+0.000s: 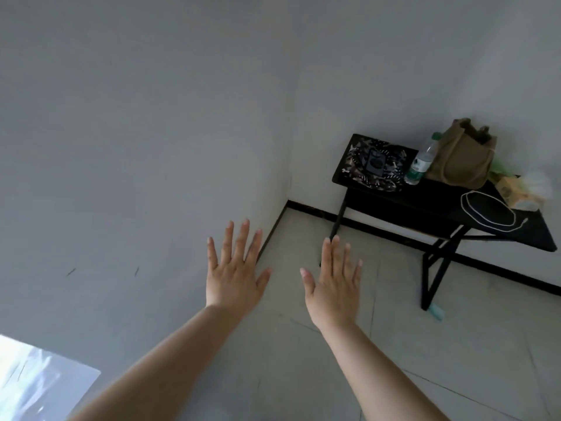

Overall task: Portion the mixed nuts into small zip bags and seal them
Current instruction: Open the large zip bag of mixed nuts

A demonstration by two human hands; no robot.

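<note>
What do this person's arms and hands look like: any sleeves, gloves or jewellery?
Both arms are bare as far as the view shows, with no sleeves. The left hand and right hand wear no gloves, and no rings, watch or bracelets are visible.

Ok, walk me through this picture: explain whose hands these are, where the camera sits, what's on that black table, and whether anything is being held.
There is no machine here. A person wears a camera on the head, so this single picture looks forward and down past their own arms.

The left hand and the right hand are both stretched out in front, fingers straight and spread, backs toward the camera. Neither holds anything.

In the corner of the room stands a black table. On it lie a patterned cloth with a phone on top, a water bottle, an olive bag, a white cable in a loop, and a small box, which is blurred.

No nuts or zip bags show in this view, so the portioning has not visibly begun.
</note>
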